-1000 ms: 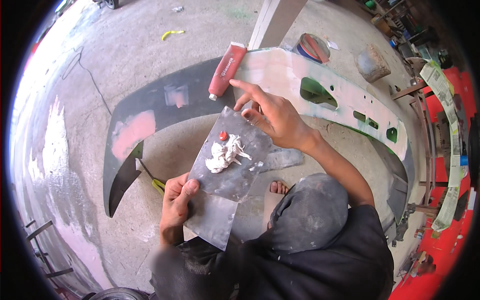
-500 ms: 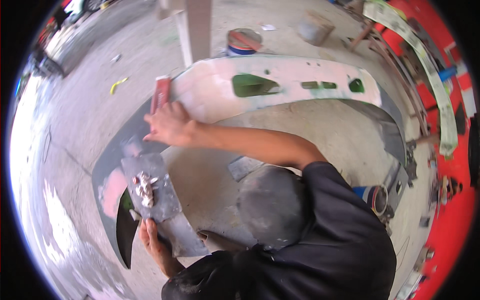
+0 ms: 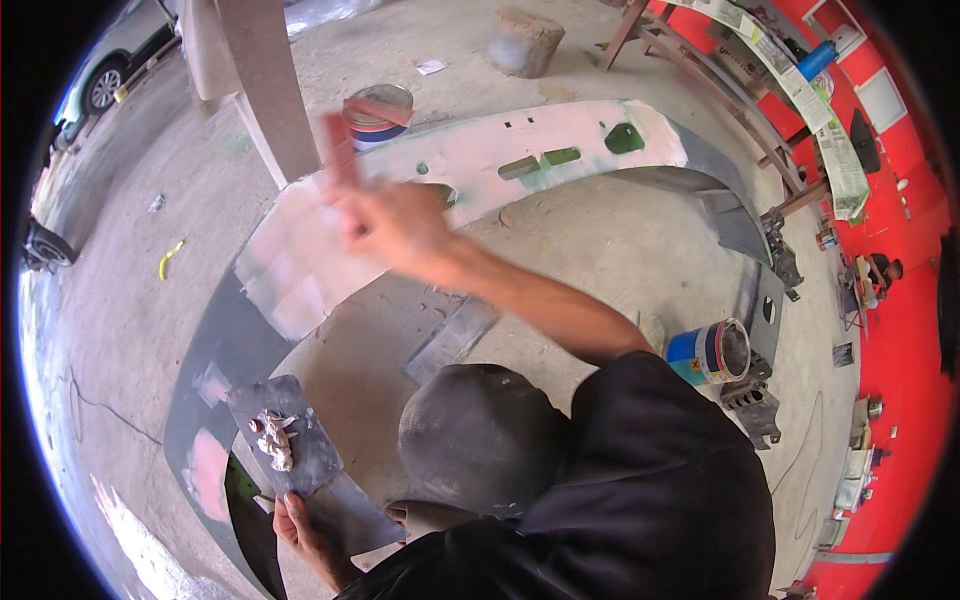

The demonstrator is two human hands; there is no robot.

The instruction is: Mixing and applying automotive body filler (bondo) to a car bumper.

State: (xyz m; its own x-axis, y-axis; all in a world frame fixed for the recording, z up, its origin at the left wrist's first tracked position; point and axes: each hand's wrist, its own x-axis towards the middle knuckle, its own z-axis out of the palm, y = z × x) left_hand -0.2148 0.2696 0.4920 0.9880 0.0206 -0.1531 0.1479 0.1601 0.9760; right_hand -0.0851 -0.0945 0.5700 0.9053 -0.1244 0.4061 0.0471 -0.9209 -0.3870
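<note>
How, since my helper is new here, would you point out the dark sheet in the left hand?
Find the big curved panel. By its lower-left end, the left hand grips the dark sheet. White paste and a small red dab sit on it, unlike the grey slab on the floor.

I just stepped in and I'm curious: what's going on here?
A person's left hand holds a grey plate by its near edge, with whitish paste and a small red dab on top. The right hand, motion-blurred, holds a red tube over the pale section of a long curved panel. A blue-sided tin stands off to the right.
</note>
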